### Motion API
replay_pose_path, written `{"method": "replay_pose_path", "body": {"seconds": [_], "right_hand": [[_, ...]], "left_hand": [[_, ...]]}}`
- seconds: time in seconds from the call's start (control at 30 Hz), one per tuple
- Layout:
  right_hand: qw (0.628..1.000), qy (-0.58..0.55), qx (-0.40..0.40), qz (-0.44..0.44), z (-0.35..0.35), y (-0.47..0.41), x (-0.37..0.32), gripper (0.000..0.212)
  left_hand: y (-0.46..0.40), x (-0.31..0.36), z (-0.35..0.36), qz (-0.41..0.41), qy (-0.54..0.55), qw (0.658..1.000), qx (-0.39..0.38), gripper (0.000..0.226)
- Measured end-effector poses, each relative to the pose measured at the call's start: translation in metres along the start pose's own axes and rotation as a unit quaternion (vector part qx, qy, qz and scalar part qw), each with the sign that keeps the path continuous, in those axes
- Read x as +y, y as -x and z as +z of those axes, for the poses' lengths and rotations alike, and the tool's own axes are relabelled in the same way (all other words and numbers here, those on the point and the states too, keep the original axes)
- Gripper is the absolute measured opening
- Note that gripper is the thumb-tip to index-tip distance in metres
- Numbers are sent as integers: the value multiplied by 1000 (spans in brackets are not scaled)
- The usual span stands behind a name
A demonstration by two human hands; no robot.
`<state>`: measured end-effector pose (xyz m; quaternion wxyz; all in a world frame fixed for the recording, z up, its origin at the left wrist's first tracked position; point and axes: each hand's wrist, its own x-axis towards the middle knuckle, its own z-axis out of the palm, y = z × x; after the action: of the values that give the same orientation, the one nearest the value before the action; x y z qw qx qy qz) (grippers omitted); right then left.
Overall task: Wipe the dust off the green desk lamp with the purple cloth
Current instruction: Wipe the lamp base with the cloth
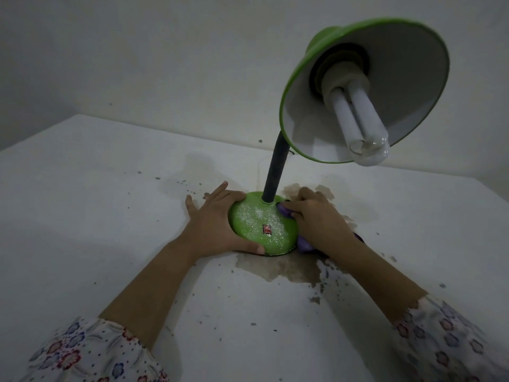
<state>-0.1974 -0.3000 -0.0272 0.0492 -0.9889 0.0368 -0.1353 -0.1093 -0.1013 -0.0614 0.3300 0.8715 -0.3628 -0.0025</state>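
The green desk lamp stands on the white table, its round base [259,224] speckled with white dust and carrying a small red switch. A black flexible neck [275,172] rises to the green shade [363,86], which tilts toward me with a white bulb inside. My left hand [214,224] holds the base's left rim, thumb curled along the front edge. My right hand [319,216] grips the bunched purple cloth [304,245] and presses it on the base's right side beside the neck. Most of the cloth is hidden under that hand.
The white table [110,216] has brown stains around and in front of the base and scattered dark specks. A pale wall rises close behind the lamp. The shade and bulb overhang the area above my right hand.
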Motion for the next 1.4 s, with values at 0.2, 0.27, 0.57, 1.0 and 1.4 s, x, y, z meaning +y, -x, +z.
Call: {"method": "replay_pose_path", "body": {"seconds": [0.2, 0.27, 0.57, 1.0, 1.4], "right_hand": [[998, -64, 10, 21, 0, -20, -2, 35], [1000, -16, 0, 9, 1, -9, -3, 34], [1000, 18, -9, 14, 4, 7, -6, 38], [998, -62, 15, 2, -1, 60, -34, 31], [996, -33, 65, 56, 6, 52, -46, 24]], "left_hand": [[1, 0, 0, -3, 3, 1000, -3, 119], [1, 0, 1, -3, 3, 1000, -2, 118], [0, -1, 1, -4, 0, 1000, -4, 119], [1, -2, 2, -5, 4, 1000, 2, 121], [1, -2, 2, -9, 3, 1000, -6, 121]]}}
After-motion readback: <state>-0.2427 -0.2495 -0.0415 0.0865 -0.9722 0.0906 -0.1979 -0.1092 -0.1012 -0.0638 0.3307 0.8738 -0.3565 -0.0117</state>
